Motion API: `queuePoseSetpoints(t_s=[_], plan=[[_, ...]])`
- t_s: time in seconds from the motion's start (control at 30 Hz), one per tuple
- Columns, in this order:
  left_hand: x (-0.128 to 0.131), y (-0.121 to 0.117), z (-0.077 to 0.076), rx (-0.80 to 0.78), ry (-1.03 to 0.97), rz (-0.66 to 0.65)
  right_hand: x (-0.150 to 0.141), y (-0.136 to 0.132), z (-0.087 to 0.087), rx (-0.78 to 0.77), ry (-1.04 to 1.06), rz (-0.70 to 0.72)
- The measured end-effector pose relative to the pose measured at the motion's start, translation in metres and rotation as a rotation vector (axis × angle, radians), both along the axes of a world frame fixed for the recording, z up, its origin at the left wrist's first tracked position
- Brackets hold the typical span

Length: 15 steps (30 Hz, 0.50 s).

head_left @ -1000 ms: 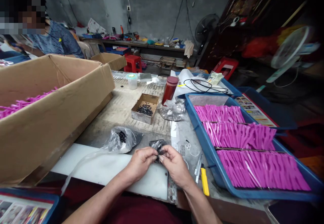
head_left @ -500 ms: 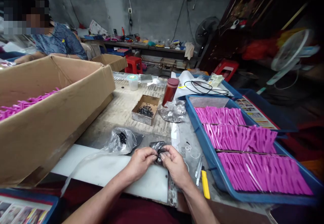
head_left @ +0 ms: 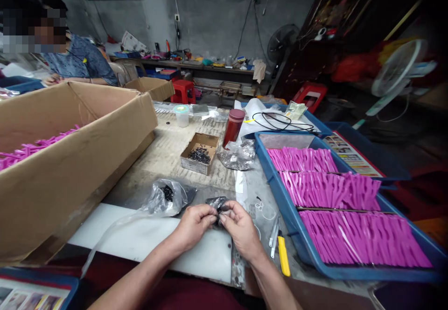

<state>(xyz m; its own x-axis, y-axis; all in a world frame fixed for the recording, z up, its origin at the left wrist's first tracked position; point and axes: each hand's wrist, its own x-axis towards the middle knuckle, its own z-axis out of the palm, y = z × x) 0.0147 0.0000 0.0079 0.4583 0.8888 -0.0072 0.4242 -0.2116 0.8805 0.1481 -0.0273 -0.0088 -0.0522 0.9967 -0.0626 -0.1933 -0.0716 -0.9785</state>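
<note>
My left hand (head_left: 198, 221) and my right hand (head_left: 240, 223) meet over the front edge of the table, thumbs and fingertips pinched close together. Whatever sits between the fingertips is small, dark and mostly hidden. Right behind the fingers is a dark, shiny plastic bag (head_left: 217, 201), partly covered by them; I cannot tell whether they hold it. To the left, a clear plastic bag (head_left: 154, 200) lies open with small black parts (head_left: 168, 192) inside. Under my left forearm is a white board (head_left: 140, 235).
A large cardboard box (head_left: 87, 160) with pink pieces (head_left: 35, 149) stands left. At right, a blue tray (head_left: 280, 198) holds rows of pink pieces (head_left: 360, 235); a yellow-handled tool (head_left: 283, 254) lies beside it. Ahead are a small box (head_left: 196, 164) of black pins, a red flask (head_left: 234, 128) and a co-worker (head_left: 80, 62).
My hands stay pinched together in nearly the same place, with only slight finger movement. The co-worker's arms have shifted behind the large box, and the camera view has moved slightly.
</note>
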Motion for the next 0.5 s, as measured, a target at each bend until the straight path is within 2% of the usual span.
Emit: queuePoseSetpoints(t_s=[0.17, 0.27, 0.4, 0.5], plan=[[0.000, 0.000, 0.000, -0.052, -0.030, 0.015, 0.000, -0.001, -0.002, -0.001, 0.011, -0.012], [-0.005, 0.010, 0.005, -0.068, -0.067, 0.061, 0.003, -0.002, -0.005, 0.032, -0.043, -0.013], [-0.016, 0.047, 0.018, -0.001, -0.044, 0.195, 0.010, -0.004, -0.009, 0.110, -0.380, -0.072], [-0.018, 0.087, 0.027, 0.080, 0.010, 0.291, 0.011, -0.002, -0.008, 0.264, -0.712, -0.056]])
